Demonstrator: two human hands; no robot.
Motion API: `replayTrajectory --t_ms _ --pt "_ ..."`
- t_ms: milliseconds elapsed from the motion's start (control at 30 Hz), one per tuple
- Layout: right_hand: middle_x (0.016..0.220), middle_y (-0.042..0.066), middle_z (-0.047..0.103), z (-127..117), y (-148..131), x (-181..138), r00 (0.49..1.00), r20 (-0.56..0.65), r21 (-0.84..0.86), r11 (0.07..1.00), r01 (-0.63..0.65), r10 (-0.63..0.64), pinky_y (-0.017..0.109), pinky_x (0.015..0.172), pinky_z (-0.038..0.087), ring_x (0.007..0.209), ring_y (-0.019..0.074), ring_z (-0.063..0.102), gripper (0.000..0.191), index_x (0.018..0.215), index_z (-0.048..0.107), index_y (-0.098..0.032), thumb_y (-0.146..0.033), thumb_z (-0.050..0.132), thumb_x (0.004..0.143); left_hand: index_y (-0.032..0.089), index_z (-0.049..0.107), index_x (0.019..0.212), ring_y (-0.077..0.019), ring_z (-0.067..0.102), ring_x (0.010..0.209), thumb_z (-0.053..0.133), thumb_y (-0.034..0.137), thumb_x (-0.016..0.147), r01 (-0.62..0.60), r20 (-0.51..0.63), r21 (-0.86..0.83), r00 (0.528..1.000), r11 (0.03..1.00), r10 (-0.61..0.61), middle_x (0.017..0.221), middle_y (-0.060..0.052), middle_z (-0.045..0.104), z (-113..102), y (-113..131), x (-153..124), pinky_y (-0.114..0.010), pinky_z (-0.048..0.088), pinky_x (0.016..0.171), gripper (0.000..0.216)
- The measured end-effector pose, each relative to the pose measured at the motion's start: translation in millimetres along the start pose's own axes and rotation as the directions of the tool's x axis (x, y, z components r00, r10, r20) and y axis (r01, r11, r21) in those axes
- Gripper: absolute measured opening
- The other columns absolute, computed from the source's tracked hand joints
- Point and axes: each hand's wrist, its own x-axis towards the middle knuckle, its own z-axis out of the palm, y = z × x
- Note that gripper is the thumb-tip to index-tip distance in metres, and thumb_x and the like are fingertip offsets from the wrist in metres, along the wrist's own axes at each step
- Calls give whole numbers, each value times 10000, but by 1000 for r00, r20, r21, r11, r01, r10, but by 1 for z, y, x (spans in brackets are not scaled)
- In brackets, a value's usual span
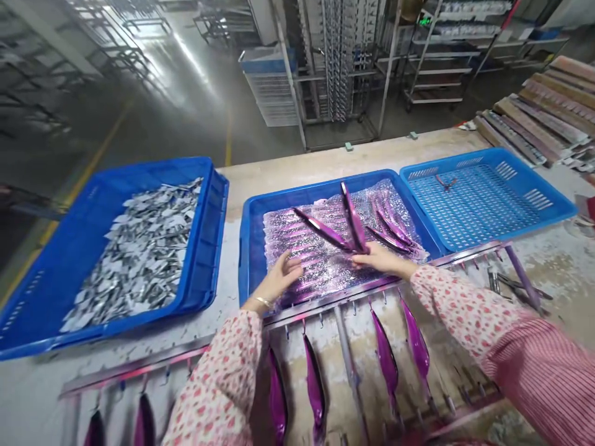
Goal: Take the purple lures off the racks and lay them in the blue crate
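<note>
1. Two glossy purple fish-shaped metal jigs (354, 217) stood angled above the centre of the frame, their lower ends meeting at the right hand.
2. The right hand (381, 259) had its fingers closed around those lower ends, grasping them.
3. The left hand (277, 280) lay open, fingers spread and released on sheet of purple-tinted bubble wrap (325, 266).
4. That wrap lined a blue plastic tray (248, 248), with more purple jigs (395, 229) at its right side.
5. Along the bottom of the frame, hanging purple jigs (385, 362) dangled from a metal hook rack (325, 305).
6. At upper right sat a perforated light-blue tray (483, 204); at left, a blue plastic crate (207, 248) held silvery flat pieces (134, 260).
</note>
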Motion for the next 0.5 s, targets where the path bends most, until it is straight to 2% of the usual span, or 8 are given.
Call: replayTrajectory --t_ms 33,100,167,233,300,367,433,500 --pt "753 29 690 23 -6 9 998 56 79 997 -15 10 308 695 513 674 154 624 346 836 666 -146 -478 730 761 199 303 1471 -289 624 1179 713 612 720 -6 1 -177 1000 984 7 1336 -196 589 12 12 1 -467 496 991 950" --pt "717 12 679 62 -13 25 985 169 130 991 -33 11 292 663 510 644 146 615 366 858 671 -146 -465 781 716 240 331 1424 -233 657 1087 736 591 726 -64 -63 -419 997 906 42 1281 -142 617 32 33 4 -418 523 942 880" --pt "698 -4 670 87 -14 35 966 257 102 994 -30 3 284 649 503 625 140 599 374 884 684 -147 -451 803 703 242 406 1331 -193 666 995 723 583 753 -140 -181 -515 982 846 52 1185 -89 645 39 44 6 -390 535 911 742" --pt "729 -5 676 96 -9 40 971 239 77 997 -18 -1 287 681 502 657 141 598 352 912 699 -151 -435 792 726 224 433 1294 -185 663 941 682 596 786 -153 -238 -487 971 860 38 1113 -70 655 31 43 6 -393 542 897 677" --pt "811 8 692 92 0 41 994 107 67 997 -24 17 297 745 500 736 149 611 301 945 707 -160 -396 760 765 205 423 1346 -213 652 997 650 598 807 -125 -192 -324 979 938 64 1150 -88 648 14 32 4 -417 528 934 705" --pt "874 18 694 78 8 39 999 -42 29 999 -29 30 307 801 489 798 154 614 248 967 705 -165 -335 725 787 187 423 1413 -260 602 1142 655 574 796 -129 -43 -45 991 991 127 1263 -118 614 -3 15 2 -441 468 1029 764" --pt "872 18 681 63 15 36 992 -128 -19 1000 -21 19 309 811 474 797 152 602 202 941 694 -159 -301 685 799 175 467 1435 -295 554 1214 685 527 758 -159 201 241 973 957 111 1310 -128 590 -13 -3 1 -447 412 1085 793" --pt "804 3 646 49 19 31 987 -161 -52 999 -5 -4 298 770 458 742 143 570 184 876 668 -151 -321 658 805 182 521 1425 -303 574 1165 688 496 735 -176 398 439 917 881 -15 1243 -118 612 -15 -20 3 -446 418 1069 776"
